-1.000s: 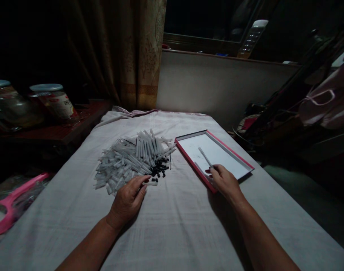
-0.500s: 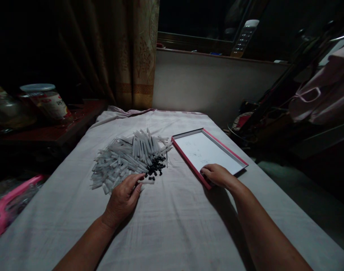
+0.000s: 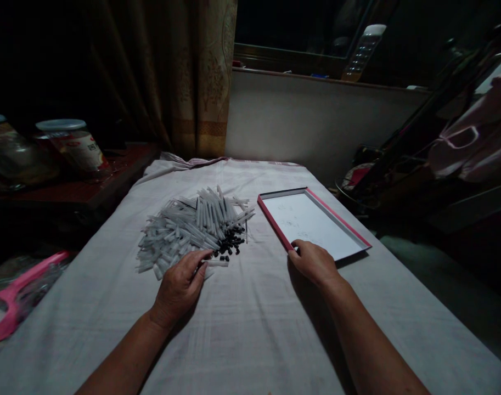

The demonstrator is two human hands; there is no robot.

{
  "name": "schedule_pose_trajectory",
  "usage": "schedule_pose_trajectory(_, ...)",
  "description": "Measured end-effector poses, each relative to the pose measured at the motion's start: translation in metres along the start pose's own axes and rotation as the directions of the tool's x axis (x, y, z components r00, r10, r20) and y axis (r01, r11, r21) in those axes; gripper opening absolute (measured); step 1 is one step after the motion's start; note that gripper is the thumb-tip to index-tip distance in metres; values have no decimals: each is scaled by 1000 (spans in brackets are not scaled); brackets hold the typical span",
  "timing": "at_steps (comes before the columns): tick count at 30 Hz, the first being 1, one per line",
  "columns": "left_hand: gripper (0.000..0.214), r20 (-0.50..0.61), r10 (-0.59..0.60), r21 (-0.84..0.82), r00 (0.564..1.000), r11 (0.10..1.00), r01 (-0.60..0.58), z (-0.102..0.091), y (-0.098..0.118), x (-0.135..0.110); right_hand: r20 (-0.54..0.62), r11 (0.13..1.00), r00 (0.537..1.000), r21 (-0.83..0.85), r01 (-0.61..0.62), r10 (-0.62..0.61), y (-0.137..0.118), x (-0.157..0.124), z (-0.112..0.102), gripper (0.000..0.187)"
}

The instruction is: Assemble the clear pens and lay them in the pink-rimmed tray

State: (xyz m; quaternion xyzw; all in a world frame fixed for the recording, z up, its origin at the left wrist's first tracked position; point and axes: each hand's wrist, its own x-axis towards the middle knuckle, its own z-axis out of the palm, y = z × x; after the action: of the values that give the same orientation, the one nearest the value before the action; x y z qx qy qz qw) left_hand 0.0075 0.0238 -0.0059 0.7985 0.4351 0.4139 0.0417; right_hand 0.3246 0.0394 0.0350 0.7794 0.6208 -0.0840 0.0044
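My left hand [image 3: 184, 282] rests on the cloth at the near edge of a pile of whitish translucent pen-like tubes [image 3: 172, 238]. Its thumb and index finger are apart, and one loose tube [image 3: 217, 263] lies by their tips; contact is unclear. Small black caps or plugs [image 3: 231, 238] are heaped at the pile's right side. To the right is a shallow red-edged box lid [image 3: 275, 225] with a white inside that has faint dark marks. My right hand [image 3: 314, 260] grips its near rim, thumb outside and fingers curled over the wall; the fingertips are partly hidden.
A pale checked cloth [image 3: 242, 329] covers the surface. Jars [image 3: 75, 145] stand on a dark red table at left, above a pink plastic handle [image 3: 11, 302]. A patterned curtain [image 3: 211, 82], a bottle [image 3: 363, 52] on the sill and hanging pink fabric [image 3: 460, 131] are farther back.
My right hand has come back from inside the lid and now grasps its near rim. The whole view has shifted slightly. My left hand stays beside the pile.
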Motion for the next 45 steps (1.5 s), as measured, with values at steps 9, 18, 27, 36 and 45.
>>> schedule_pose_trajectory(9, 23, -93, -19, 114, 996, 993, 29, -7, -14, 2, -222, 953, 928, -15, 303, -299, -59, 17, -14, 33)
schedule_pose_trajectory(18, 20, -104, 59, 159, 993, 986, -42, -3, -15, 1, -154, 893, 884, -168, 417, -442, -107, 83, 7, 34)
schedule_pose_trajectory(27, 19, -97, 73, 145, 993, 988, -58, -1, -15, 0, -174, 866, 851, -184, 465, -495, -85, 65, -3, 27)
schedule_pose_trajectory(36, 24, -55, 32, 102, 998, 994, -26, 1, 1, 1, -446, 626, 767, 448, 638, -462, -78, -16, 37, 23)
schedule_pose_trajectory(45, 37, 45, -471, -471, 881, 768, 435, 5, 20, 4, -357, 560, 654, 338, 756, -667, -97, -21, 33, 22)
